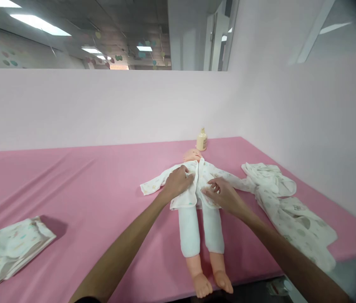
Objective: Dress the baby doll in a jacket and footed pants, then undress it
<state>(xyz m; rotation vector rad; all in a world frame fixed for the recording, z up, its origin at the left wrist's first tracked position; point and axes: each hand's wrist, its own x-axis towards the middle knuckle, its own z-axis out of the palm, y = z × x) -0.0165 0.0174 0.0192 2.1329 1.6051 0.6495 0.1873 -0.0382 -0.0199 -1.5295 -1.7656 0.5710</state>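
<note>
A baby doll (193, 155) lies on its back on the pink-covered table, its head towards the wall. It wears white trousers (189, 231) and a white patterned baby shirt (188, 198), whose front edges meet along the middle of the chest. My left hand (178, 182) is closed on the shirt's left front panel, its fingers curled at the chest. On the other front panel, lower down, my right hand (224, 194) has its fingers bent in and pressed on the cloth. The doll's sleeves spread out to both sides, and its bare feet reach the table's near edge.
A cream pump bottle (201, 140) stands behind the doll's head by the wall. Crumpled white patterned clothing (294, 210) lies to the right, touching a sleeve end. At the left is a folded patterned cloth (10, 248). Pink sheeting (102, 202) covers the table.
</note>
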